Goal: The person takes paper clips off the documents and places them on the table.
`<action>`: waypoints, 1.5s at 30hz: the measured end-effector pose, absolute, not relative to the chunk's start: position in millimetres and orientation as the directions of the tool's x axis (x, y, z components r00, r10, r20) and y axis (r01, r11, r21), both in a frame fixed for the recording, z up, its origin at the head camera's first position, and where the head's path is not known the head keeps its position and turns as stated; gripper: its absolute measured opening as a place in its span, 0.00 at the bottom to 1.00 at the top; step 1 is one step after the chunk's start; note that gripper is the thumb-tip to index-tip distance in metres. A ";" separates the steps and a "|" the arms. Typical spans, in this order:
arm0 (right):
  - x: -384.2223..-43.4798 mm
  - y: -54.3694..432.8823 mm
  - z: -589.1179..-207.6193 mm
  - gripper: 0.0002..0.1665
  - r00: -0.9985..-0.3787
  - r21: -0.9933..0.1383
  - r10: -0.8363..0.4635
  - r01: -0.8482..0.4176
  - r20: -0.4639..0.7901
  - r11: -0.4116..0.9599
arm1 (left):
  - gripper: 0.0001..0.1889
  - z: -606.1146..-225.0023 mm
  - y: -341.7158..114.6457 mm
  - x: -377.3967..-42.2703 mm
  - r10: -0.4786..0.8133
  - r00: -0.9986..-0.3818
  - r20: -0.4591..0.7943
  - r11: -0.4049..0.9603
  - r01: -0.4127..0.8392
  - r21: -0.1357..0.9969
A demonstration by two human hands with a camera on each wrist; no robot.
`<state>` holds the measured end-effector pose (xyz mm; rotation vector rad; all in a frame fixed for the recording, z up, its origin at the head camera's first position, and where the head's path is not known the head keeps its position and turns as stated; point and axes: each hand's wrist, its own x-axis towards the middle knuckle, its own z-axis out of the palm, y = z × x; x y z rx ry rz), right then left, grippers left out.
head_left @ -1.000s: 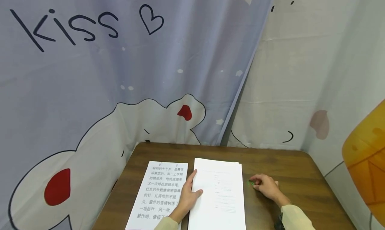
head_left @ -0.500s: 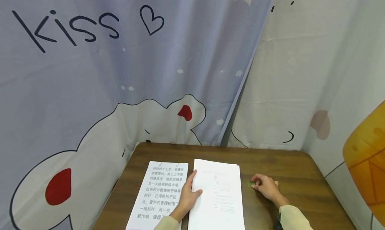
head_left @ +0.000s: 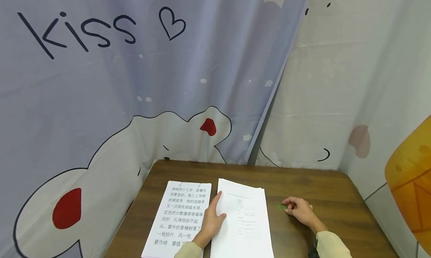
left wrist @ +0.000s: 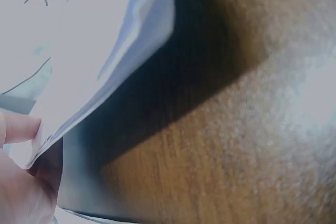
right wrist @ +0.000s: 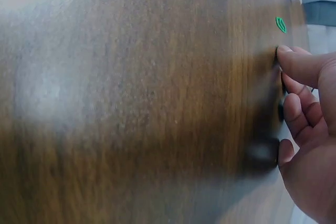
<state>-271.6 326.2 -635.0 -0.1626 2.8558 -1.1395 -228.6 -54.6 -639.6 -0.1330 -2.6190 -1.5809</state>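
Note:
My left hand (head_left: pixel 213 221) grips the left edge of a stack of white printed paper (head_left: pixel 242 228), thumb on top and fingers beneath. In the left wrist view the near side of the stack (left wrist: pixel 100 51) is raised off the table and casts a shadow. To the right of the stack, my right hand (head_left: pixel 300 212) is at the tabletop with thumb and forefinger together. A bit of green shows at those fingertips, seemingly a paper clip (head_left: pixel 284 207) in the pinch. Just left of it lies another green paper clip (right wrist: pixel 281 24), flat on the wood.
A second stack of paper (head_left: pixel 178 213) with large printed characters lies on the left, with two clips on its top edge. Both stacks are on a brown wooden table (head_left: pixel 323 183). A printed curtain (head_left: pixel 134 82) hangs behind the table.
The top right corner of the gripped paper stack has shifted left and toward me. A green paper clip now shows apart from the right fingertips. The right hand has barely moved.

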 end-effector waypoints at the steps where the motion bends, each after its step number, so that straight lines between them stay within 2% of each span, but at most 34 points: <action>1: -272.1 326.4 -635.1 0.12 -0.993 -0.687 -0.119 -0.074 -0.018 0.723 | 0.47 -639.3 -54.0 -228.8 0.033 -0.994 0.107 0.469 0.110 0.876; 13: -271.2 324.5 -636.7 0.14 -0.985 -0.629 -0.170 -0.150 0.030 0.763 | 0.50 -641.7 -53.3 -232.3 0.047 -0.989 0.138 0.626 0.137 0.768; 24: -269.3 321.2 -639.6 0.13 -0.996 -0.660 -0.094 -0.074 0.004 0.747 | 0.50 -641.1 -45.8 -231.7 0.020 -0.986 0.167 0.747 0.125 0.652; 36: -269.3 321.4 -639.2 0.12 -0.995 -0.660 -0.100 -0.083 0.013 0.747 | 0.49 -633.1 -48.5 -233.0 0.032 -0.970 0.241 0.883 0.141 0.448; 45: -270.9 323.2 -641.1 0.11 -0.995 -0.667 -0.102 -0.087 0.016 0.740 | 0.42 -624.1 -73.2 -234.9 -0.019 -0.975 0.220 0.861 0.096 0.499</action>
